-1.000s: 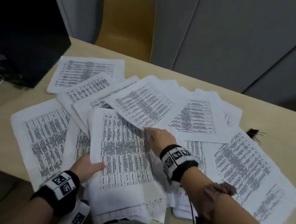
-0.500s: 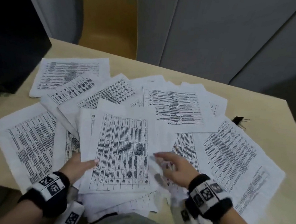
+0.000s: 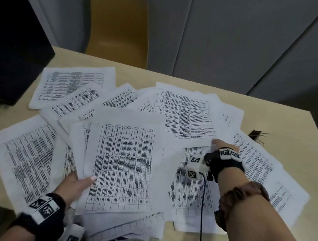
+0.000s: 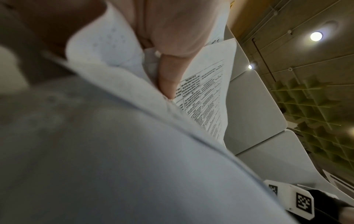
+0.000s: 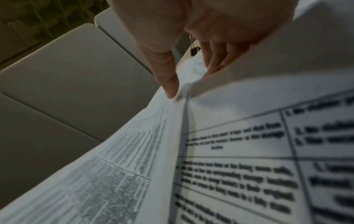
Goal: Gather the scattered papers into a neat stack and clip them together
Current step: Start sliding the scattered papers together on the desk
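Printed paper sheets (image 3: 22,157) lie fanned over a beige table (image 3: 283,121). My left hand (image 3: 83,181) grips the near-left edge of a gathered stack (image 3: 121,167), thumb on top; in the left wrist view the thumb (image 4: 168,81) presses on the stack (image 4: 206,97). My right hand (image 3: 216,143) reaches to the right and pinches the near corner of a far sheet (image 3: 186,113). In the right wrist view the thumb (image 5: 168,84) lies on top of that sheet (image 5: 134,145) and the fingers (image 5: 216,60) curl under its raised edge. A black binder clip (image 3: 256,133) lies on the table just beyond the right hand.
A yellow chair (image 3: 118,27) stands behind the table's far edge. A dark monitor (image 3: 11,46) sits at the far left. More sheets (image 3: 73,86) overlap at the back left and at the right (image 3: 262,170). Grey wall panels (image 3: 241,40) stand behind.
My right hand laid a sheet on the stack, drew back, then moved right and away to the corner of a far sheet. My left hand kept its hold on the stack.
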`<state>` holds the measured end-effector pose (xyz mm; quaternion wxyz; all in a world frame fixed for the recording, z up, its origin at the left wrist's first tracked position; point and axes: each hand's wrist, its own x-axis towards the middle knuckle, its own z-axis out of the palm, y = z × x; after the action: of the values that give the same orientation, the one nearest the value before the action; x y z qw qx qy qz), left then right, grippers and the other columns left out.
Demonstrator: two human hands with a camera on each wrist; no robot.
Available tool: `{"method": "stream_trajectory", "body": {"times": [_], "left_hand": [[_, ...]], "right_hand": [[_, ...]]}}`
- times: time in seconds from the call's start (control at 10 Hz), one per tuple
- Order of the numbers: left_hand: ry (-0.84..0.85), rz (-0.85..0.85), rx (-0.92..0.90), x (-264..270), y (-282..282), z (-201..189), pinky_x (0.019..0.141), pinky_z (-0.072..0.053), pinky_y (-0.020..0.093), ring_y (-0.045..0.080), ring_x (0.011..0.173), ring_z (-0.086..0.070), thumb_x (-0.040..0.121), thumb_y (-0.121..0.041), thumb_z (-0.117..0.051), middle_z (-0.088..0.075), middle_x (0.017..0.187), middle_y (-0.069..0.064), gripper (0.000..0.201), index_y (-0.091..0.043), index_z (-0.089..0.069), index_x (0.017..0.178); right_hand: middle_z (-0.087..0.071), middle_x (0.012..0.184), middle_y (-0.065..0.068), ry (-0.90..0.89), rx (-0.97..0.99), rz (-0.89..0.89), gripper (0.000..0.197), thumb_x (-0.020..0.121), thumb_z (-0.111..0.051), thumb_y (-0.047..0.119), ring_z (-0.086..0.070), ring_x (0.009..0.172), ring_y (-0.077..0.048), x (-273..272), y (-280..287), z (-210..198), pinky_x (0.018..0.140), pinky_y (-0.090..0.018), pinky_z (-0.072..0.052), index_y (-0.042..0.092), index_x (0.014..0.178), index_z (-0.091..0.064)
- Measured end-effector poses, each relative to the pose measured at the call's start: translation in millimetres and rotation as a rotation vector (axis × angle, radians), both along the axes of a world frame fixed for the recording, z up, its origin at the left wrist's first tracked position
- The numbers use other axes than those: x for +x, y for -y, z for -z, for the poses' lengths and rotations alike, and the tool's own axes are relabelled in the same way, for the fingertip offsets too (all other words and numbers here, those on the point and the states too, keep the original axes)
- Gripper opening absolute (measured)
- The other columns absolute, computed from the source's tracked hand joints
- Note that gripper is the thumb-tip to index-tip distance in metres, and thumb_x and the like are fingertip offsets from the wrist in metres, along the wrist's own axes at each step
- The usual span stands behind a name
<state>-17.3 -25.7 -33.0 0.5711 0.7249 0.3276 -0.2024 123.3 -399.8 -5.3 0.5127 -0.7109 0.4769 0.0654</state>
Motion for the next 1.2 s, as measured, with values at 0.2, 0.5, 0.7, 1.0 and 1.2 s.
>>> {"method": "stream_trajectory", "body": {"times": [0.2, 0.5, 0.7, 1.0, 1.2], "left_hand": [[-0.036, -0.014, 0.009, 3.2, -3.7, 5.9, 0.103, -0.035, 0.049, 0.034, 0.117, -0.049, 0.081, -0.037, -0.067, -0.052, 0.13, 0.018, 0.061, -0.005, -0.044, 0.128], [-0.027, 0.022, 0.024, 2.8, -7.9, 5.7, 0.106, -0.033, 0.055, 0.035, 0.125, -0.045, 0.058, -0.063, -0.072, -0.045, 0.139, 0.016, 0.1, -0.01, -0.037, 0.135], [-0.02, -0.003, -0.04, 6.5, -11.3, 8.0, 0.102, -0.034, 0.045, 0.031, 0.116, -0.05, 0.073, -0.039, -0.071, -0.056, 0.127, 0.012, 0.063, -0.008, -0.048, 0.123], [0.054, -0.004, -0.101, 5.9, -9.3, -2.4, 0.102, -0.032, 0.042, 0.025, 0.108, -0.048, 0.088, -0.019, -0.06, -0.056, 0.127, 0.013, 0.029, -0.016, -0.052, 0.116], [0.031, -0.01, -0.109, 10.3, -2.7, -9.2, 0.105, -0.033, 0.048, 0.028, 0.112, -0.052, 0.078, -0.033, -0.068, -0.057, 0.122, 0.006, 0.046, -0.009, -0.053, 0.114]], "right_hand": [[-0.054, 0.125, -0.023, -0.03, -0.217, -0.169, 0.036, 0.086, -0.053, 0.009, -0.053, 0.113, -0.036, 3.0, 6.7, -4.0, 0.08, -0.031, -0.04, -0.001, 0.12, -0.05], [-0.063, 0.099, -0.022, 0.081, -0.18, -0.2, 0.036, 0.082, -0.056, 0.002, -0.06, 0.088, -0.034, -10.3, 48.2, -3.8, 0.073, -0.034, -0.045, -0.001, 0.118, -0.052], [-0.053, 0.129, -0.022, -0.188, -0.005, -0.322, 0.113, 0.048, -0.049, 0.09, -0.052, 0.117, -0.036, -26.4, 36.6, 20.5, 0.106, -0.046, -0.036, 0.011, 0.128, -0.051], [-0.063, 0.062, -0.008, 0.062, -0.033, -0.197, 0.022, 0.08, -0.067, 0.008, -0.06, 0.056, -0.02, -50.0, 30.4, 21.6, 0.053, -0.022, -0.045, -0.005, 0.09, -0.053], [-0.053, 0.043, -0.004, -0.138, 0.154, -0.22, 0.048, 0.073, -0.068, 0.055, -0.047, 0.048, -0.017, -77.8, 0.0, 34.7, 0.051, -0.027, -0.038, 0.01, 0.066, -0.052]]}}
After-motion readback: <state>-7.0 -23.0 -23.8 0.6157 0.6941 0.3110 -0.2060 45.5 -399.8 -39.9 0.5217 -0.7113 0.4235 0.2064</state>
